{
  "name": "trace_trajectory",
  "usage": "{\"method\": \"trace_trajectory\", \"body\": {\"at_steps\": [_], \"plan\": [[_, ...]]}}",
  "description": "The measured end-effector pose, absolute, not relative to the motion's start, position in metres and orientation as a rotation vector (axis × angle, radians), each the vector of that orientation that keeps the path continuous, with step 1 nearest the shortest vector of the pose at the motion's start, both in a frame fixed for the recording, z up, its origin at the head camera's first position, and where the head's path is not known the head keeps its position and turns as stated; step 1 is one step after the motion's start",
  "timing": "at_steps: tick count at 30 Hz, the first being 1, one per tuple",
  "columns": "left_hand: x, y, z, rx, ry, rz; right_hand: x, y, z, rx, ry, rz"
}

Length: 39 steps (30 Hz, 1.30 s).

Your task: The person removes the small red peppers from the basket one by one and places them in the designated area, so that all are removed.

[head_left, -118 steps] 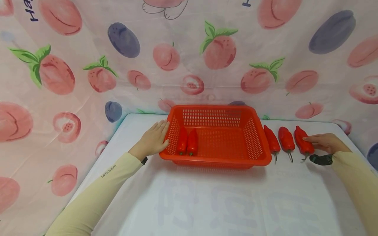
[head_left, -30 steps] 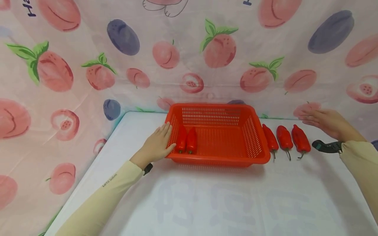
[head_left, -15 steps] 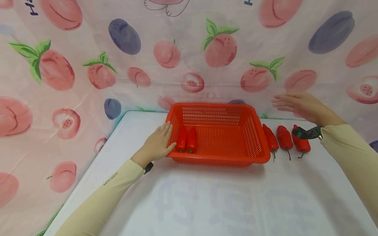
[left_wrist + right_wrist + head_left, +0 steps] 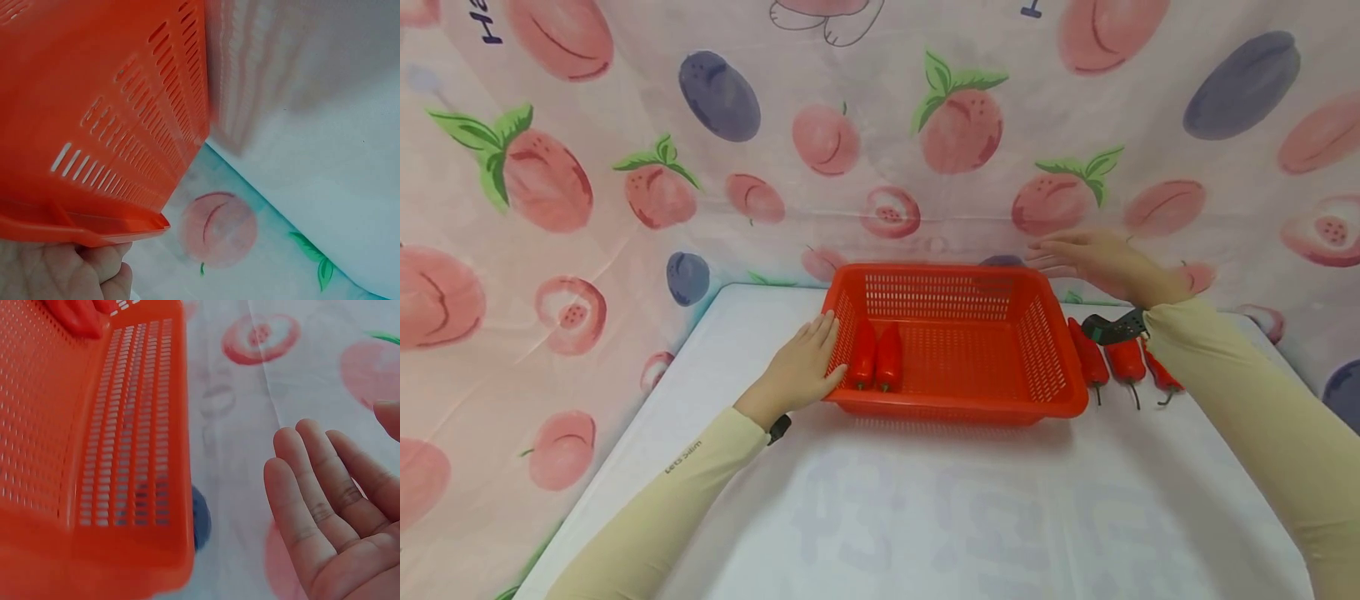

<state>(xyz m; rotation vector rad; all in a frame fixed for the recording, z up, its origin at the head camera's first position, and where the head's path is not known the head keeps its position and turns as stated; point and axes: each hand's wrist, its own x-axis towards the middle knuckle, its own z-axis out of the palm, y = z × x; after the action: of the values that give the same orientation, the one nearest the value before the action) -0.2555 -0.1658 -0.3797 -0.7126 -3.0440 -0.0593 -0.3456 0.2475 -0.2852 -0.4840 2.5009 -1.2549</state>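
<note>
A red plastic basket [image 4: 955, 408] with slotted walls stands on the white table. Two red peppers [image 4: 888, 358] lie side by side at its left end. My left hand [image 4: 797, 362] rests on the basket's left rim, fingers straight; in the left wrist view part of the palm shows under the rim [image 4: 81, 237]. My right hand [image 4: 1097, 258] is in the air near the basket's back right corner, fingers extended and holding nothing. Below that forearm lie three more red peppers: one beside the basket [image 4: 1092, 362], a middle one [image 4: 1126, 362], and an outer one [image 4: 1163, 375] partly hidden by the sleeve.
A fruit-printed cloth [image 4: 887, 108] hangs behind the table and along its left side. The white tabletop [image 4: 955, 517] extends in front of the basket. Each wrist carries a dark strap device [image 4: 1112, 327].
My right hand has left the outermost pepper on the right, risen, and swung left to the basket's back right corner. The left hand stays on the rim; the peppers lie as before.
</note>
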Motion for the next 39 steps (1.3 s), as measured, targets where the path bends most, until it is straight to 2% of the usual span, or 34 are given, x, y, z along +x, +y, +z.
{"method": "trace_trajectory", "body": {"at_steps": [13, 39], "plan": [[-0.256, -0.170, -0.386, -0.715, -3.021, -0.078, -0.364, 0.191, -0.310, -0.475, 2.279, -1.502], [-0.256, -0.170, -0.385, -0.710, -3.011, -0.080, -0.371, 0.103, -0.373, -0.470, 2.023, -1.532]]}}
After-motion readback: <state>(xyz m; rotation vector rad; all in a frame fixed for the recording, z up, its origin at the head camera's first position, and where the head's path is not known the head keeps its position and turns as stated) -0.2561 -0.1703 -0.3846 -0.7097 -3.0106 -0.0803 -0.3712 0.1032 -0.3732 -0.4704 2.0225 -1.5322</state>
